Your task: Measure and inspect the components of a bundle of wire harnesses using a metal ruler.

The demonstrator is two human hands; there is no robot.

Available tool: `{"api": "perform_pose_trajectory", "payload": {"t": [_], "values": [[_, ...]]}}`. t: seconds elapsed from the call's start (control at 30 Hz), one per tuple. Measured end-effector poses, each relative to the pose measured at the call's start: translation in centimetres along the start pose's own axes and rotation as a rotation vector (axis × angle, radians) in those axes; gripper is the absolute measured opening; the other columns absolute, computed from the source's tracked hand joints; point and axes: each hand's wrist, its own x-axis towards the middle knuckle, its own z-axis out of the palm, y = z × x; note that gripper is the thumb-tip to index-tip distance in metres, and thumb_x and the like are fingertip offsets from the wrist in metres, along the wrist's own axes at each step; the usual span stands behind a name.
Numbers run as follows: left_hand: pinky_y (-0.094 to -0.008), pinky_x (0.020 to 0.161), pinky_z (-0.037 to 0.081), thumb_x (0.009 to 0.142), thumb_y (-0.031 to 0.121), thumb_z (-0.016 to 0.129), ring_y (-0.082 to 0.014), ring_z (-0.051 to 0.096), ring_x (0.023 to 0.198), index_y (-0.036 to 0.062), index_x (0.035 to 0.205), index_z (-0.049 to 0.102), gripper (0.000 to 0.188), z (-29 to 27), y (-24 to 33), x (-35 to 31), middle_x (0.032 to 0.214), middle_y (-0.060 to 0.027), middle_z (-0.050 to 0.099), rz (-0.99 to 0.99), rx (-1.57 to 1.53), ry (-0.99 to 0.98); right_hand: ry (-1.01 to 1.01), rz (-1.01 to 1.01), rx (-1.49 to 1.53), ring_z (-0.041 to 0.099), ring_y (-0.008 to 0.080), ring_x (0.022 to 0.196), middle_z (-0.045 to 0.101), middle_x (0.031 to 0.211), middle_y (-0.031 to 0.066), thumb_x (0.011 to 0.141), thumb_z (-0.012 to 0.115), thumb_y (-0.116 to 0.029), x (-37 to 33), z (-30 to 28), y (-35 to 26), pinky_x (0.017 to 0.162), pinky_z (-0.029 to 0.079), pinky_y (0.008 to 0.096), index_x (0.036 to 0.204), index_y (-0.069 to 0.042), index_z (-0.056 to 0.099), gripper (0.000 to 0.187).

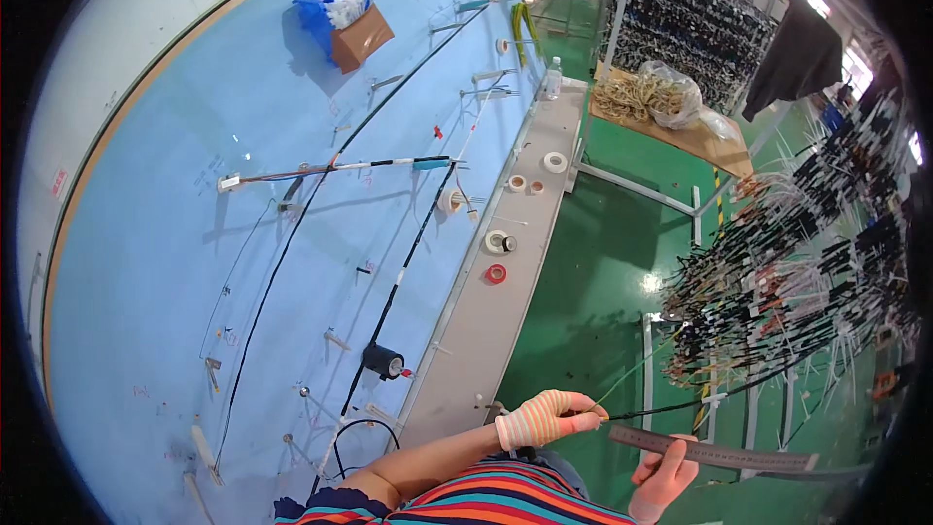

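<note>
My left hand (549, 420), in an orange-and-white striped glove, pinches the end of a black cable (671, 410). A thin green wire (630, 369) also runs up from its fingertips toward the hanging bundles. Below the cable, my right hand (663, 478) grips a grey steel ruler (748, 457) between thumb and fingers. The ruler lies roughly along the cable, its left end close to my left fingertips. I cannot tell whether the ruler touches the cable.
On my left stands a blue board (175, 262) with black harness cables (384, 316) on pegs, a blue bin (326, 10) and a black tape roll (384, 362). Its grey ledge (466, 350) holds several tape rolls and a bottle (553, 78). Dense cable bundles (777, 272) hang at right.
</note>
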Motion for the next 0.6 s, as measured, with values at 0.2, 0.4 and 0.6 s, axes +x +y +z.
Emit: {"api": "perform_pose_trajectory", "payload": {"t": [0.2, 0.4, 0.6], "values": [[-0.0277, 0.081, 0.048, 0.091, 0.015, 0.061, -0.0112, 0.059, 0.09, 0.0008, 0.106, 0.066, 0.021, -0.3, 0.4, 0.0, 0.091, -0.0034, 0.065, 0.095, 0.213, 0.054, 0.102, 0.162, -0.102, 0.04, 0.0075, 0.035, 0.05, 0.05, 0.0041, 0.096, 0.049, -0.017, -0.5, -0.1, 0.4, 0.034, 0.029, 0.0238, 0.084, 0.002, 0.055, 0.023], [-0.0256, 0.075, 0.047, 0.093, 0.013, 0.059, -0.0097, 0.058, 0.084, -0.0003, 0.109, 0.065, 0.022, -0.1, 0.8, -0.3, 0.088, -0.003, 0.063, -0.034, 0.201, 0.093, 0.004, 0.136, 0.036, 0.043, 0.0068, 0.038, 0.056, 0.056, 0.0047, 0.096, 0.051, -0.017, -0.6, 0.4, -0.2, 0.036, 0.032, 0.0219, 0.088, 0.001, 0.057, 0.02], [-0.0275, 0.076, 0.048, 0.092, 0.012, 0.058, -0.013, 0.059, 0.083, 0.001, 0.108, 0.066, 0.021, 0.0, 1.0, -0.4, 0.087, -0.0065, 0.063, 0.064, 0.315, 0.071, -0.067, 0.12, 0.039, 0.045, 0.0064, 0.039, 0.058, 0.057, 0.0048, 0.096, 0.053, -0.018, -0.8, 0.5, 0.0, 0.036, 0.033, 0.0217, 0.088, 0.0, 0.058, 0.02]]}}
